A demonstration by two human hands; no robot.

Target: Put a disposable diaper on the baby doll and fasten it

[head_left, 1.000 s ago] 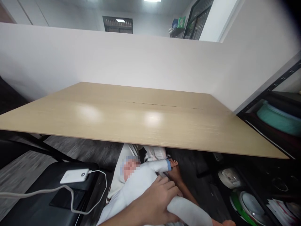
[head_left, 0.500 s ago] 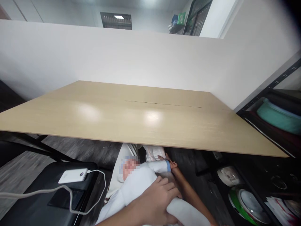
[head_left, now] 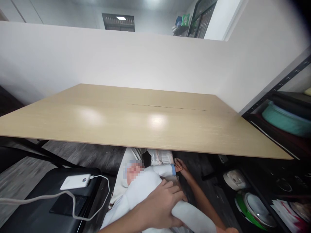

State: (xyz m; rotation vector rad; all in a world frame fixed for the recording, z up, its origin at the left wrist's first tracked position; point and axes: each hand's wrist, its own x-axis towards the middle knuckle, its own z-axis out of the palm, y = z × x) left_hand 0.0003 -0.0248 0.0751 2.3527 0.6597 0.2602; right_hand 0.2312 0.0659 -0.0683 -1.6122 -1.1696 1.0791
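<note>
A small figure in a white suit with blue cuffs lies across my lap, below the table's front edge. Whether it is a doll or a person, I cannot tell. Reaching in from the bottom, my left hand rests on its body, fingers curled around the top of its white-clad leg. On the far side, my right hand is closed about the figure's small hand at the blue cuff. Part of that grip is hidden behind the small hand.
A wooden table spans the view before a white partition. At left, a white power bank with a cable lies on a black chair. Dark shelving at right holds a teal item and a lidded pot.
My right hand has drawn back from beyond the figure's cuff and its fingers now close near the small hand. My left hand stays in place. The view shifts slightly.
</note>
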